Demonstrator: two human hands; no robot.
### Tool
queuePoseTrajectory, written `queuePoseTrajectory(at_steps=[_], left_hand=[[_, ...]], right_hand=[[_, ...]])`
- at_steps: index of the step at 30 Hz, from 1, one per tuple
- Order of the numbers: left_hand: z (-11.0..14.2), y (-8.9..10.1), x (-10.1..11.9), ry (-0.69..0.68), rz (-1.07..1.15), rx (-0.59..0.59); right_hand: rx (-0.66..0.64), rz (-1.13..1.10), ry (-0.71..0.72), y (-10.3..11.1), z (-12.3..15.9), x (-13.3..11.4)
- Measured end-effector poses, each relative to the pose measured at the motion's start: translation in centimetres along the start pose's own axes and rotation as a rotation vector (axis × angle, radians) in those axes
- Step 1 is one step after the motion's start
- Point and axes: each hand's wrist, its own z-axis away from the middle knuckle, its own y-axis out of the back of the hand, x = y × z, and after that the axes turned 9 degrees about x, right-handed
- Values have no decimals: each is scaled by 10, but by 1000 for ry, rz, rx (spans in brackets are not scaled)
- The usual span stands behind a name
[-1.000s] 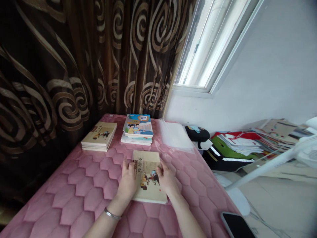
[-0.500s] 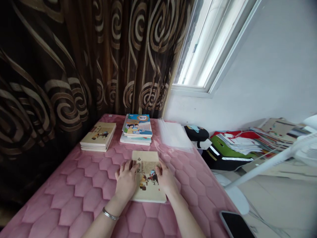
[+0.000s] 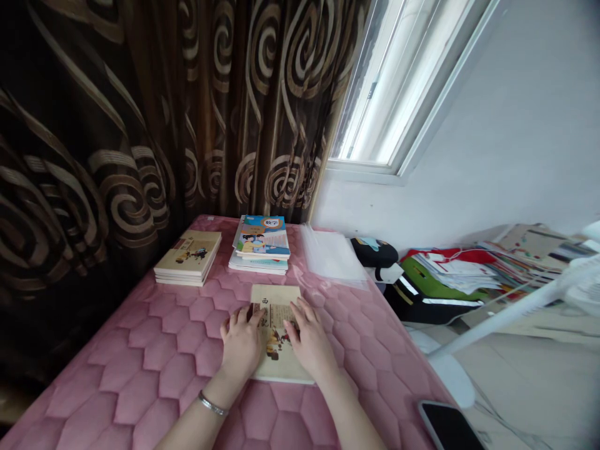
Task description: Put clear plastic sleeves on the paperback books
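A cream paperback book (image 3: pixel 280 370) with dark Chinese characters and small painted figures on its cover lies closed in front of me. My left hand (image 3: pixel 241 340) rests on the book's left side, fingers stretched forward and the thumb side over the cover. Across the right half of the cover lies my right hand (image 3: pixel 310 337), its fingers spread and hiding part of the picture. Neither hand grips anything. Further off to the left is a stack of similar cream books (image 3: pixel 187 256). Beside it stands a pile of textbooks (image 3: pixel 263 240), a blue one on top.
Clear plastic sheets (image 3: pixel 332 256) lie at the back right of the pink quilted cover (image 3: pixel 187 350). A phone (image 3: pixel 450 425) sits at the right front edge. Beyond that edge are a white fan (image 3: pixel 506 312), a black and green bag (image 3: pixel 422 287) and heaped papers. A brown curtain (image 3: pixel 225 125) hangs behind.
My right hand has shifted from the book's right edge inward onto its cover, fingers now flatter. My left hand and the book stay nearly in place.
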Motion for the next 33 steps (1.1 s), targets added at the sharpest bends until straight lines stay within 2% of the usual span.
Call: queuePoseTrajectory(at_steps=[2, 6, 11, 14, 18, 22, 24, 27, 33], left_hand=[[0, 0, 0, -4, -7, 0], [0, -1, -1, -20, -25, 15], [2, -4, 2, -41, -111, 39], [-2, -4, 17, -62, -99, -91], [-23, -5, 52, -150, 69, -325], [-50, -23, 74, -161, 89, -350], [-58, -36, 72, -154, 59, -330], [-62, -50, 58, -217, 42, -276], [-66, -51, 21, -261, -42, -193]], right_hand=[[-75, -43, 19, -4, 1, 1], [-231, -63, -65, -11, 3, 1], [-261, -33, -94, -14, 2, 0], [-248, -6, -75, -17, 3, 2], [-209, 21, -13, -20, 4, 4], [-243, 36, 79, -16, 2, 2], [-281, 47, 21, -13, 2, 0], [-301, 57, -53, -11, 1, -3], [-298, 23, -98, -6, 0, -6]])
